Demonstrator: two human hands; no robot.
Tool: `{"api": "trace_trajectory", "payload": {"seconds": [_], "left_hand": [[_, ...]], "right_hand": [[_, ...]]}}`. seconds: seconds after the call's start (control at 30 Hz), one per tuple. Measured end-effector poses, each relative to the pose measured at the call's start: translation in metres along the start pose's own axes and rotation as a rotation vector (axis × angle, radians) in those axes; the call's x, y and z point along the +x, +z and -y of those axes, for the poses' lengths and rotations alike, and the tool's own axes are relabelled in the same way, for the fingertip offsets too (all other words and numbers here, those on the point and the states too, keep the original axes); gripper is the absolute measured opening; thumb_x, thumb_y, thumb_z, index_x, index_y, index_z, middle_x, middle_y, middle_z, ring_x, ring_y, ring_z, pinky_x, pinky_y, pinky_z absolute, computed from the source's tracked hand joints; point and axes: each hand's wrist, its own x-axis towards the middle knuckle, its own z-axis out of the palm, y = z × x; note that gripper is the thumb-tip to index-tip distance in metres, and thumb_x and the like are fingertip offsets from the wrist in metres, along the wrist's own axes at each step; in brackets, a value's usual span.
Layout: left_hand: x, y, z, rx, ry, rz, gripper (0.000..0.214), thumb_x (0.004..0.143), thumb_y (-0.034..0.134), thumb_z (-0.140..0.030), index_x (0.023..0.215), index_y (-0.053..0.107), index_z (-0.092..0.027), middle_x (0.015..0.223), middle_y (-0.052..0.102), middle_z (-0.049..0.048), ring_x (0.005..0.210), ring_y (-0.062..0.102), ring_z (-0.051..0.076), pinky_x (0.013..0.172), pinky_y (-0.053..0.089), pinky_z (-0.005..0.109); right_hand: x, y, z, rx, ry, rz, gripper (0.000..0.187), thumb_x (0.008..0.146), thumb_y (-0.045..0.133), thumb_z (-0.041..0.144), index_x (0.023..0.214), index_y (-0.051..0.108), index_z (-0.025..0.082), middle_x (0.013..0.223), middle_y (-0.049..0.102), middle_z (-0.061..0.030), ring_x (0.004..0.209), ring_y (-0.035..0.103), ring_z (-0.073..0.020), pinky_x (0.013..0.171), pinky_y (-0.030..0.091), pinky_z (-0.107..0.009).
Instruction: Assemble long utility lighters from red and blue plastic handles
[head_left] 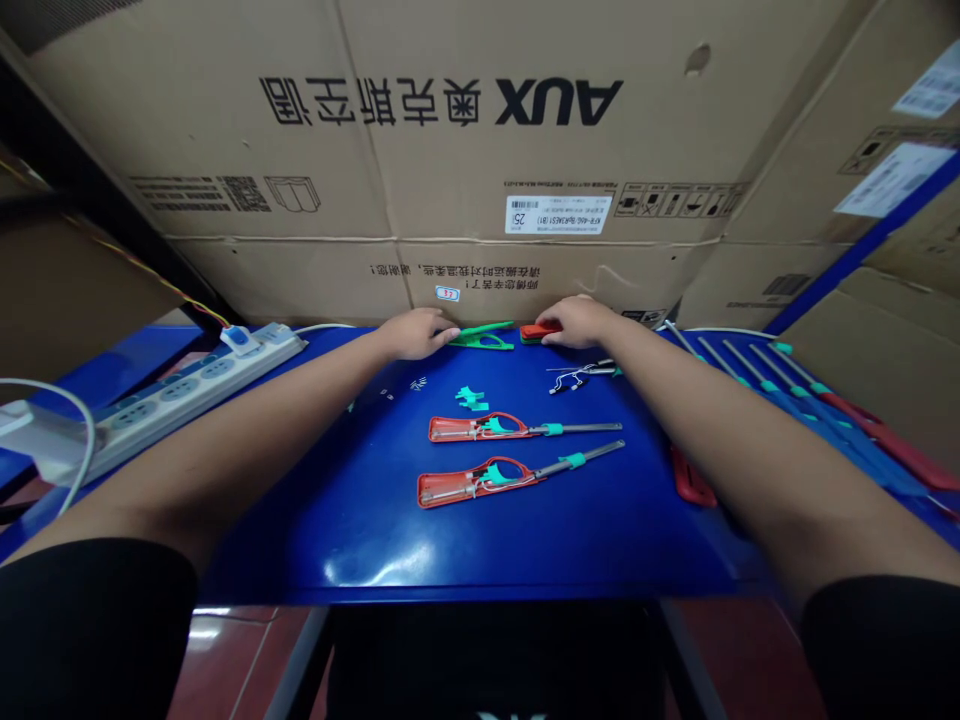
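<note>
At the back of the blue table, my left hand (418, 334) has its thumb and curled fingers at the left end of green lighter casing halves (484, 338). My right hand (579, 322) grips a red lighter casing piece (538, 331), with green pieces showing beneath it; the fingertips are partly hidden. Closer to me lie two half-built red lighters, an upper one (480, 428) and a lower one (472, 484), each an open casing half with a turquoise trigger, a clear-looking tank and a metal tube. Turquoise triggers (471, 398) lie in a small pile behind them.
Small metal bits (418, 383) and wired black igniters (577, 380) lie on the table (360, 540). Right of my right arm are several long-tubed lighters (847, 410) and a red casing (691, 478). A power strip (187, 385) stands left; a cardboard wall (450, 190) closes the back.
</note>
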Motion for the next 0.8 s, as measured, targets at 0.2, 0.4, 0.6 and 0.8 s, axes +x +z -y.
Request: {"api": "trace_trajectory", "payload": {"seconds": [0.2, 0.4, 0.6, 0.8], "left_hand": [[0.003, -0.001, 0.002, -0.025, 0.046, -0.042, 0.051, 0.090, 0.053, -0.055, 0.126, 0.067, -0.023, 0.117, 0.068, 0.0099, 0.112, 0.061, 0.025, 0.098, 0.045, 0.033], [0.013, -0.004, 0.012, -0.103, 0.092, -0.035, 0.043, 0.083, 0.063, -0.047, 0.115, 0.073, -0.020, 0.113, 0.072, 0.0088, 0.104, 0.066, 0.023, 0.096, 0.047, 0.031], [0.014, -0.007, 0.026, -0.121, 0.127, -0.026, 0.039, 0.085, 0.061, -0.039, 0.118, 0.071, -0.021, 0.122, 0.070, 0.0081, 0.114, 0.064, 0.023, 0.101, 0.046, 0.032], [0.014, -0.003, 0.026, -0.117, 0.112, -0.003, 0.039, 0.084, 0.061, -0.041, 0.116, 0.071, -0.022, 0.120, 0.071, 0.0078, 0.111, 0.065, 0.022, 0.101, 0.046, 0.032]], "right_hand": [[0.000, 0.002, -0.002, 0.004, -0.021, -0.014, 0.041, 0.088, 0.060, 0.044, 0.125, 0.069, 0.029, 0.124, 0.072, -0.0046, 0.113, 0.064, -0.0266, 0.093, 0.042, -0.041], [0.000, 0.004, -0.003, 0.000, -0.026, -0.018, 0.040, 0.089, 0.060, 0.043, 0.125, 0.069, 0.027, 0.126, 0.072, -0.0053, 0.114, 0.064, -0.0270, 0.093, 0.042, -0.040], [0.001, 0.005, -0.004, 0.022, -0.020, -0.021, 0.041, 0.088, 0.059, 0.043, 0.125, 0.069, 0.029, 0.126, 0.072, -0.0056, 0.114, 0.063, -0.0272, 0.093, 0.041, -0.041], [0.002, 0.007, -0.005, 0.039, -0.018, -0.019, 0.041, 0.088, 0.058, 0.043, 0.125, 0.069, 0.029, 0.125, 0.072, -0.0046, 0.112, 0.063, -0.0262, 0.093, 0.041, -0.041]]}}
